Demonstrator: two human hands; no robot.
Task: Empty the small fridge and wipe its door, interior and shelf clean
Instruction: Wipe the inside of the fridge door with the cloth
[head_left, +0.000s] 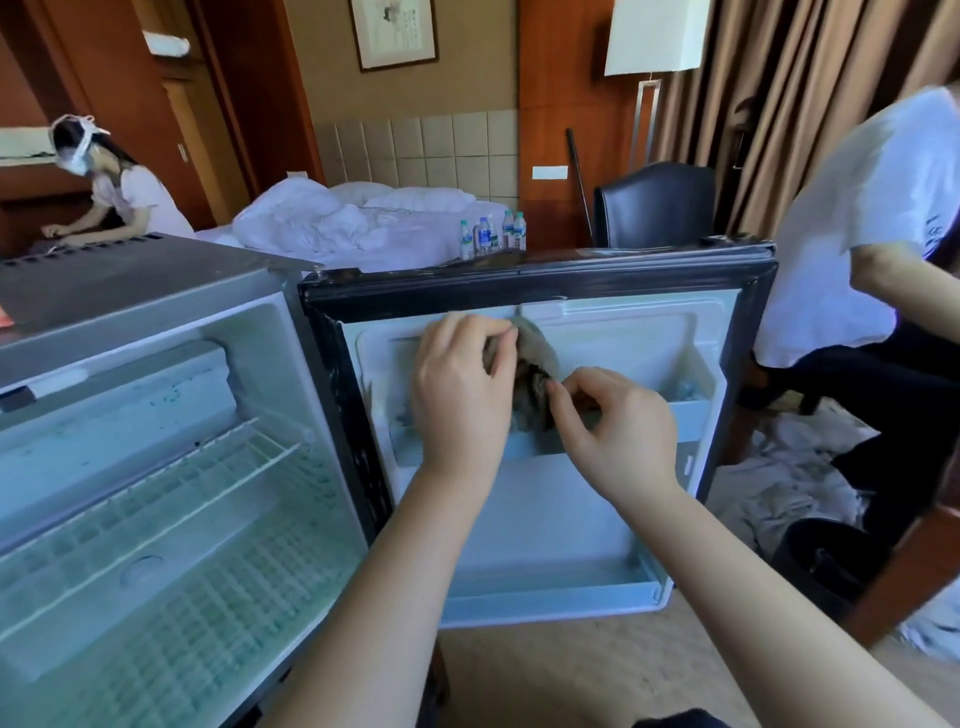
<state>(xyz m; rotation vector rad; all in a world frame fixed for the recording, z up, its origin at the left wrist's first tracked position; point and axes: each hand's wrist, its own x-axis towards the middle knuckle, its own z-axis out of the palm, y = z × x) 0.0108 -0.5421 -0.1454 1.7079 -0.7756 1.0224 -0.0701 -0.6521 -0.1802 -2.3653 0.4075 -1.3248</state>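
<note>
The small fridge (130, 332) stands open at the left, its white interior holding only a wire shelf (171, 483). Its door (597, 519) is swung fully open to the right, white inner liner facing me. In front of the door's upper part, my left hand (462, 395) and my right hand (613, 421) both pinch a bunched grey-brown cloth (535, 374). The left hand grips its upper part, the right its lower edge. The door's upper rack (691, 415) runs behind the hands.
Several water bottles (491, 236) stand behind the door's top edge, in front of a bed with white bedding (332, 218). A person in white (872, 218) sits close at the right. Crumpled linen (779, 493) lies on the floor beside a black bin (826, 566). Another person (119, 192) works at far left.
</note>
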